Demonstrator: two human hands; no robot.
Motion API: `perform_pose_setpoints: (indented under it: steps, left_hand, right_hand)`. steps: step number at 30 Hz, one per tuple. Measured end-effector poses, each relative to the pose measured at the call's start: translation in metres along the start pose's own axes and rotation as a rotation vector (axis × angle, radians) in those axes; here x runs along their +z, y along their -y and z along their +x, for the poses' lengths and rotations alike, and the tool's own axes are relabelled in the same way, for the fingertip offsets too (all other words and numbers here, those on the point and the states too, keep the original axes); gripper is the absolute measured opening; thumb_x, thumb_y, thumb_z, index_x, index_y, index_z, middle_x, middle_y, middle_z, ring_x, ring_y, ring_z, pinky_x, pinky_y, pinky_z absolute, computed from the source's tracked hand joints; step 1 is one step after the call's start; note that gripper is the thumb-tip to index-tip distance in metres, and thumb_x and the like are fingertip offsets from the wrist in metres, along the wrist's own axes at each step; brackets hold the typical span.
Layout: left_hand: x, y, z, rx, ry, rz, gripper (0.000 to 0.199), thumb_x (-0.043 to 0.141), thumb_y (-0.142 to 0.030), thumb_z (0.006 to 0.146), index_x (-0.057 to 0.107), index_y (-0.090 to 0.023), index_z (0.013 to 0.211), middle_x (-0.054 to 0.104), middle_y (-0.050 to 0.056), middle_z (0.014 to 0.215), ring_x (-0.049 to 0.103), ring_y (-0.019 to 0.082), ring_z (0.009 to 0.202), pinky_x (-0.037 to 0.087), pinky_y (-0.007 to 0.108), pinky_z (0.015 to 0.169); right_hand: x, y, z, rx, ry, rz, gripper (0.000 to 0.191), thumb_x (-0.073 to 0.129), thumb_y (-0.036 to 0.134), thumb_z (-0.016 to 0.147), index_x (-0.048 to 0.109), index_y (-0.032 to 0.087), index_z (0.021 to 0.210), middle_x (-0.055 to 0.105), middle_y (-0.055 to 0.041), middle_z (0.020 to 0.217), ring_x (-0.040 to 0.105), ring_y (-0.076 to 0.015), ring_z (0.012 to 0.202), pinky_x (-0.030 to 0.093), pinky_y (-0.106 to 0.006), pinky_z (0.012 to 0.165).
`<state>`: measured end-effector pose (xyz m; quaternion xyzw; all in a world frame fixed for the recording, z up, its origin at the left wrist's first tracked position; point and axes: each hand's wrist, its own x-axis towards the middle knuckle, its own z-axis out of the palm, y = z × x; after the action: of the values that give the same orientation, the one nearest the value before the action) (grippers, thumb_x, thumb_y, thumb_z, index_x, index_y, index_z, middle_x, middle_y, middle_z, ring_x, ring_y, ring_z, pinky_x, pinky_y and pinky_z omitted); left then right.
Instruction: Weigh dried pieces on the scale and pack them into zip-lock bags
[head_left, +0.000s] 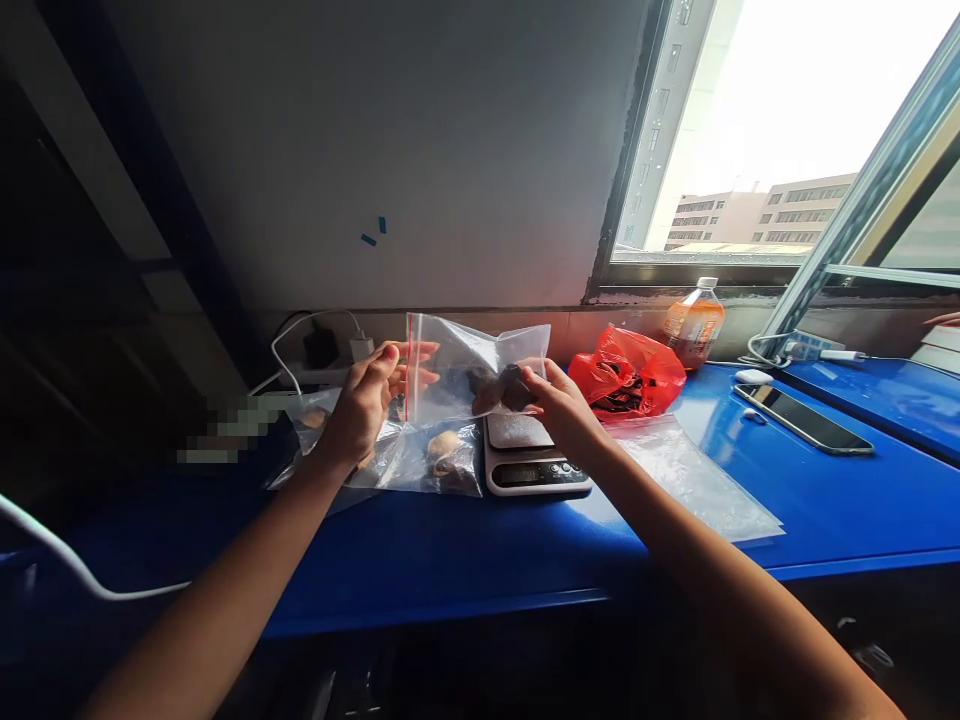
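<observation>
A clear zip bag (450,365) with a red seal line and dark lumps at its right end is held up between my hands. My left hand (371,400) is closed on the sealed edge, some fingers behind the plastic. My right hand (553,395) pinches the other end beside the lumps. Beneath my right hand stands a white digital scale (536,472), its display too dim to read. Filled clear bags (454,455) with pale brown pieces lie left of the scale. Right of it are flat clear bags (697,480) and a red plastic bag (630,370) with dark pieces inside.
On the blue table (480,570), a phone (802,418) and a small white case (753,377) lie at the right. An orange drink bottle (695,322) stands near the window. White cables (82,570) run at the left, and a metal frame (832,205) slants at the right.
</observation>
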<state>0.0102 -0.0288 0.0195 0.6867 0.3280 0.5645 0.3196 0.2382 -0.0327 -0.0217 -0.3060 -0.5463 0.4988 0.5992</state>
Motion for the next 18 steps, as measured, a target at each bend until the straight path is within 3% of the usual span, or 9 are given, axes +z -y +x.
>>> perform_pose_setpoints:
  steps: [2,6,10,14,18]
  left_hand:
    - [0.0021,-0.002,-0.0016,-0.003,-0.009,0.132,0.034,0.049,-0.045,0.086,0.067,-0.019,0.096,0.065,0.01,0.114,0.066,0.02,0.08,0.054,0.03,0.062]
    - [0.0049,-0.0022,-0.0026,0.026,-0.083,0.271,0.016,0.057,-0.029,0.082,0.068,-0.018,0.085,0.067,0.006,0.093,0.062,0.013,0.065,0.05,0.025,0.055]
    - [0.0056,0.0013,-0.0017,0.077,-0.135,0.19,0.022,0.058,-0.026,0.081,0.066,-0.022,0.102,0.06,0.0,0.077,0.053,0.008,0.055,0.044,0.021,0.048]
    - [0.0064,0.0023,-0.0021,0.097,-0.189,0.096,0.031,0.06,-0.026,0.08,0.061,-0.026,0.111,0.051,-0.003,0.069,0.047,0.007,0.049,0.04,0.019,0.041]
    - [0.0073,0.0017,-0.0034,0.116,-0.196,0.036,0.031,0.06,-0.024,0.08,0.06,-0.028,0.111,0.045,-0.004,0.067,0.042,0.007,0.047,0.039,0.019,0.039]
  right_hand:
    - [-0.0015,0.0025,0.0007,-0.013,0.008,-0.009,0.043,0.067,0.056,0.074,0.053,0.02,0.093,0.061,0.0011,0.073,0.058,-0.0125,0.068,0.047,-0.025,0.063]
    - [0.0015,0.0009,0.0005,-0.057,0.003,-0.028,0.044,0.07,0.057,0.071,0.053,0.019,0.082,0.058,0.0029,0.063,0.053,-0.0112,0.056,0.044,-0.026,0.056]
    - [0.0027,-0.0035,0.0001,-0.107,-0.015,-0.004,0.042,0.07,0.055,0.072,0.051,0.018,0.073,0.055,0.003,0.059,0.052,-0.0098,0.053,0.044,-0.025,0.054]
    - [0.0004,-0.0012,-0.0027,-0.024,0.076,0.04,0.041,0.069,0.053,0.074,0.05,0.021,0.09,0.06,0.0035,0.068,0.057,-0.0106,0.056,0.048,-0.023,0.051]
    - [-0.0006,0.0006,-0.0047,0.06,0.175,0.014,0.053,0.073,0.047,0.072,0.045,0.024,0.11,0.065,0.0009,0.08,0.063,-0.0144,0.063,0.05,-0.022,0.048]
